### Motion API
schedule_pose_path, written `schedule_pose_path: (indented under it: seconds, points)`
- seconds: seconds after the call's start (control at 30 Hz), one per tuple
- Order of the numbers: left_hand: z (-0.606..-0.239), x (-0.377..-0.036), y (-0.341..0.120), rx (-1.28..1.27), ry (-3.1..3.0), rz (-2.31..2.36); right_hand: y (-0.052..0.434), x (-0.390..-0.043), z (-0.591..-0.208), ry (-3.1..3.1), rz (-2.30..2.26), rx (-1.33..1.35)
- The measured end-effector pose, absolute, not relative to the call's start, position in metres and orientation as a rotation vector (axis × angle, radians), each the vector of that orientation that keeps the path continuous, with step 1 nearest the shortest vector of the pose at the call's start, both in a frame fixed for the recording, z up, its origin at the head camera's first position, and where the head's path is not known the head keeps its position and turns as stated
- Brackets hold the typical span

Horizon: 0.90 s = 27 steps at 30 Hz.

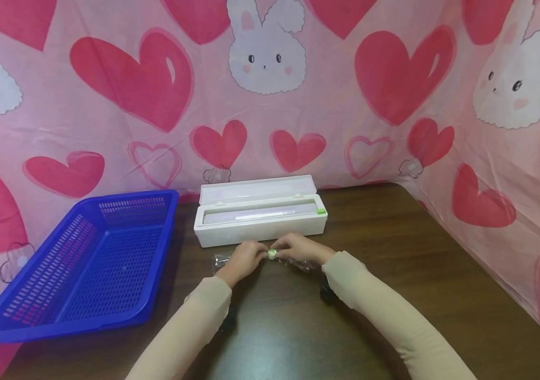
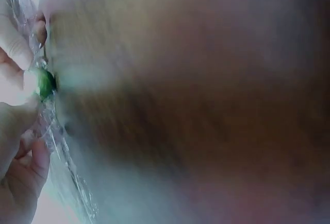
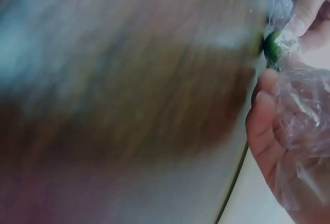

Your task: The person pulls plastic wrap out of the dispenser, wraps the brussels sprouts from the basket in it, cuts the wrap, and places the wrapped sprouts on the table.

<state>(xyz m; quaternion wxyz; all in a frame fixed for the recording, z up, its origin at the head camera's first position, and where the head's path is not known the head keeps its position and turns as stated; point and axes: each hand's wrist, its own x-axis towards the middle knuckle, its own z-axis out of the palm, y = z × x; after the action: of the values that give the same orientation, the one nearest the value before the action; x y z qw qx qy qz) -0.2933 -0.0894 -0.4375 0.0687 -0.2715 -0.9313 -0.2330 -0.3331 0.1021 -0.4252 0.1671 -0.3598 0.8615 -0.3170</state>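
Observation:
A small green round thing (image 1: 272,254) lies on a sheet of clear cling film (image 1: 220,260) on the dark wooden table (image 1: 393,253), just in front of a white cling film dispenser box (image 1: 260,221) whose lid is up. My left hand (image 1: 243,259) and right hand (image 1: 298,248) meet over it, fingers curled, pinching the film around the green thing. In the left wrist view the green thing (image 2: 45,84) shows between fingertips with crinkled film (image 2: 67,167) below. The right wrist view shows the green thing (image 3: 272,49) and film (image 3: 304,126) bunched over my palm.
A blue plastic mesh basket (image 1: 85,264) stands empty at the left of the table. A pink cloth with hearts and rabbits (image 1: 270,89) hangs behind and along the right side. Bare tabletop stretches to the right of the hands.

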Motion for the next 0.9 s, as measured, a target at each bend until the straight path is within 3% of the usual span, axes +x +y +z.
schedule_pose_path:
  seconds: [0.43, 0.9]
  points:
    - [-0.434, -0.295, -0.097, -1.049, -2.908, -0.596, 0.111, -0.331, -0.424, 2.354, -0.955, -0.982]
    - [-0.430, -0.291, -0.097, -1.063, -2.886, -0.390, 0.100, -0.327, -0.424, 2.529, -0.758, -1.101]
